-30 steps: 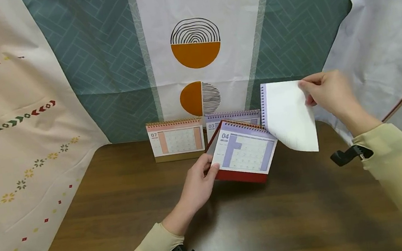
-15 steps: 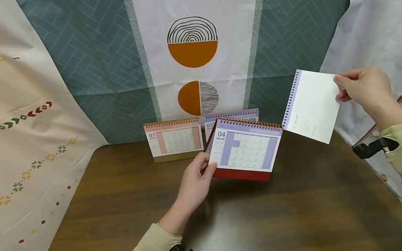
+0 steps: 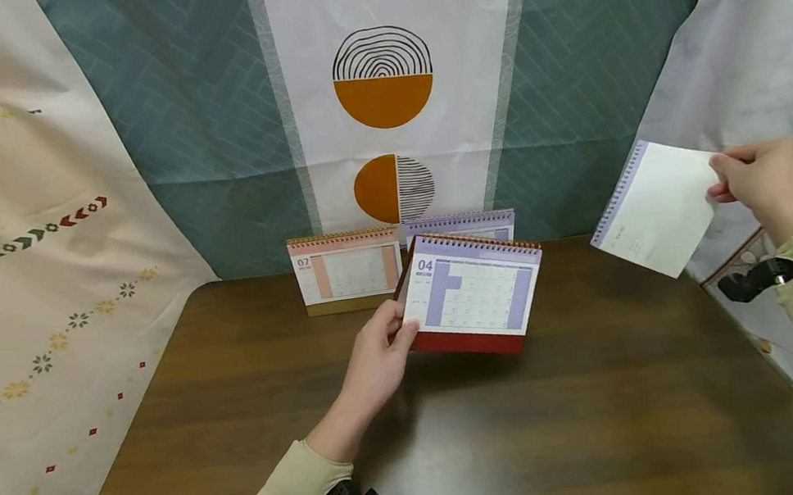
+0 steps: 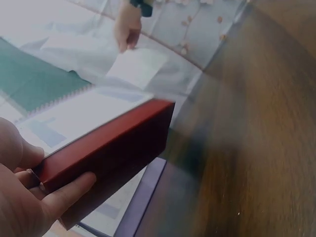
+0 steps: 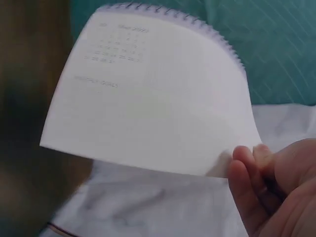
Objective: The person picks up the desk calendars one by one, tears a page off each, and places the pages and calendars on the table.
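Note:
My left hand (image 3: 377, 350) grips the lower left corner of a red-based desk calendar (image 3: 474, 291), raised and tilted above the table. Its front page reads 04 with a purple grid. The left wrist view shows the thumb on the page side and fingers under the red base (image 4: 113, 143). Off to the right, my right hand (image 3: 767, 177) pinches one edge of a loose calendar page (image 3: 659, 207). That page is mostly white, with a purple strip of punched holes along one side. In the right wrist view small month print and "monthly goals" show on the page (image 5: 148, 98).
Behind the held calendar stand a pink calendar (image 3: 351, 274) marked 07 and a purple calendar (image 3: 464, 227), partly hidden. They are on a brown wooden table (image 3: 466, 453). Patterned cloths (image 3: 391, 141) hang at the back and both sides.
The page was beside the calendar's spiral binding and has come away to the right, now apart from it, in my right hand. The left hand and calendar have moved only slightly.

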Motion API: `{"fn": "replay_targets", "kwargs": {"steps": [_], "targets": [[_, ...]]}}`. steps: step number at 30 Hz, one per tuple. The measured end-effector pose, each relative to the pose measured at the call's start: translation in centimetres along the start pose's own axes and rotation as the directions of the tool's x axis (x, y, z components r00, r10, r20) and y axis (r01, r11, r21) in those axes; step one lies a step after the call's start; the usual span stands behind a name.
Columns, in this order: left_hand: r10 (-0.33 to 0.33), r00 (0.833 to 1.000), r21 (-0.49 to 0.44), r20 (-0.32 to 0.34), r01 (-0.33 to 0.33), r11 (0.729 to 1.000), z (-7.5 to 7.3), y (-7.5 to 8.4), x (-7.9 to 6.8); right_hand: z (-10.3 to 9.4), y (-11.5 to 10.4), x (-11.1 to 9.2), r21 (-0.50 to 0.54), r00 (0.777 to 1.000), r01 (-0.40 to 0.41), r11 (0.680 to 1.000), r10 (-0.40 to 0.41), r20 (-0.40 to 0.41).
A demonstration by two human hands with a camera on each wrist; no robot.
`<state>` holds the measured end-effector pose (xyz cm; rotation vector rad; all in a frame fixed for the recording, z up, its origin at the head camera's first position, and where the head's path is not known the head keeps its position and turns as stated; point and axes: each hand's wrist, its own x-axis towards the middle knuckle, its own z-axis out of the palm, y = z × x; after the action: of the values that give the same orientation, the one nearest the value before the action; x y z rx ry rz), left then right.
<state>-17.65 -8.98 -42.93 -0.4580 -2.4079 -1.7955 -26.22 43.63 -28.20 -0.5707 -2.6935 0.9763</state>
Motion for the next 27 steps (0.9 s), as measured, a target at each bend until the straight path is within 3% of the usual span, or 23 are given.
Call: {"fn": "replay_targets", "kwargs": {"steps": [4, 8, 11, 14, 18, 27], "targets": [[-0.006, 1.000, -0.002, 0.013, 0.006, 1.000, -0.1, -0.1, 0.1, 0.7, 0.5, -0.2, -0.074, 0.995, 0.095, 0.993, -0.093, 0.031], [-0.006, 1.000, -0.018, 0.027, 0.006, 1.000, 0.2, 0.0, 0.1, 1.1, 0.4, -0.5, -0.161, 0.980, 0.195, 0.968, -0.198, -0.001], [-0.004, 1.000, -0.016, 0.018, 0.004, 1.000, 0.3, 0.0, 0.1, 1.4, 0.5, -1.0, -0.265, 0.944, 0.314, 0.912, -0.330, -0.016], [-0.013, 1.000, -0.009, 0.011, 0.013, 1.000, 0.3, 0.0, 0.1, 2.1, 0.6, -1.7, -0.371, 0.881, 0.431, 0.823, -0.472, -0.024], [-0.018, 1.000, -0.011, 0.011, 0.018, 1.000, 0.3, 0.0, 0.2, 3.0, 0.9, -2.8, -0.465, 0.816, 0.494, 0.734, -0.577, -0.044], [-0.013, 1.000, -0.013, -0.001, 0.013, 1.000, 0.2, -0.1, 0.2, 5.3, 1.8, -5.6, -0.535, 0.740, 0.556, 0.636, -0.672, -0.031]]}}
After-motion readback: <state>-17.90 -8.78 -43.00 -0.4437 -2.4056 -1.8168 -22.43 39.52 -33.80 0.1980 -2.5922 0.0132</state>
